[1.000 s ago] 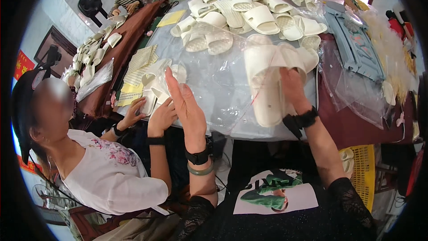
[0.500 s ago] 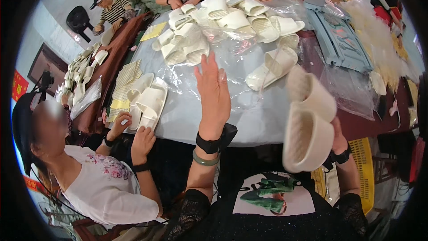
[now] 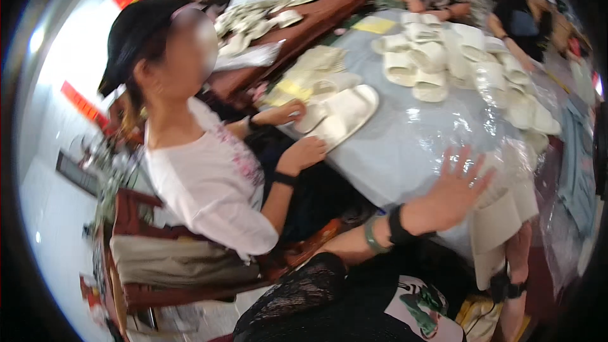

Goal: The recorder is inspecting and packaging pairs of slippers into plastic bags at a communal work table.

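My left hand (image 3: pixel 446 197) is held over the near part of the table, its fingers spread and nothing in them. Beside it, my right hand (image 3: pixel 519 244) grips a pair of cream slippers (image 3: pixel 495 231), which hang tilted at the near right of the table. The slippers partly cover the fingers of that hand. Shiny clear plastic (image 3: pixel 418 123) lies on the table beyond my left hand. Farther off is a heap of cream slippers (image 3: pixel 427 57), some of them under or against clear plastic.
At my left a co-worker in a white top (image 3: pixel 202 164) has both hands at another slipper pair (image 3: pixel 354 111). Yellowish paper sheets (image 3: pixel 316 63) lie beyond. A blue-grey plastic object (image 3: pixel 576 164) is at the right. Other people stand or sit across the table.
The view has swung to the left. My left hand has come nearer the slippers in my right hand, fingers now spread wider. The held slippers have turned and show less of their insides.
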### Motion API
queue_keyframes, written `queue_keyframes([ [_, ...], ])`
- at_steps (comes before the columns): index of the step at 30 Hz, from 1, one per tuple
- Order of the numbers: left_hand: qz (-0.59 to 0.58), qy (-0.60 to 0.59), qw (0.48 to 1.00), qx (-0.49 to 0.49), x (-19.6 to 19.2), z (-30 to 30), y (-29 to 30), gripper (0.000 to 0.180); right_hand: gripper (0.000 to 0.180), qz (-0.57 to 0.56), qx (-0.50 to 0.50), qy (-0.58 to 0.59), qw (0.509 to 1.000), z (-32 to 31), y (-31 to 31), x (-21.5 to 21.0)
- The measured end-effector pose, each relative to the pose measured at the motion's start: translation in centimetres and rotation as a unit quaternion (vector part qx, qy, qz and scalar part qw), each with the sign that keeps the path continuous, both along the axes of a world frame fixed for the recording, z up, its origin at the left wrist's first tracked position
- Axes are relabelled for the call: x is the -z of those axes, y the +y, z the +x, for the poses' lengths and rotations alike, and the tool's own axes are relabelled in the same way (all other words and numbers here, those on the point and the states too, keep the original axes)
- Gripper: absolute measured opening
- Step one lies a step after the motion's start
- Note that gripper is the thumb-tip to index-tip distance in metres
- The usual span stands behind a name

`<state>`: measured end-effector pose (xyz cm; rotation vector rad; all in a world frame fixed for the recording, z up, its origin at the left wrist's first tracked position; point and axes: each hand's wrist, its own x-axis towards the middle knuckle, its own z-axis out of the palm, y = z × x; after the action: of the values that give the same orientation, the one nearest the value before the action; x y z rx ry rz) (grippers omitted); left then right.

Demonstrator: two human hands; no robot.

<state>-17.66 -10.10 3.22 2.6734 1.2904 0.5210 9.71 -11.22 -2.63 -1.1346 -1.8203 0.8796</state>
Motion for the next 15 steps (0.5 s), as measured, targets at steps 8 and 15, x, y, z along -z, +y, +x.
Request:
queue_keyframes([
  [8, 0.070, -0.067, 0.995, -0.024, 4.3, -0.5, -0.2, 0.080, 0.030, -0.024, 0.025, -0.113, 0.993, -2.7, 1.1, -0.1],
  [15, 0.055, -0.077, 0.995, 0.018, 4.6, 1.5, -0.2, 0.076, 0.033, 0.012, 0.032, -0.120, 0.992, -4.9, -1.0, 1.0],
])
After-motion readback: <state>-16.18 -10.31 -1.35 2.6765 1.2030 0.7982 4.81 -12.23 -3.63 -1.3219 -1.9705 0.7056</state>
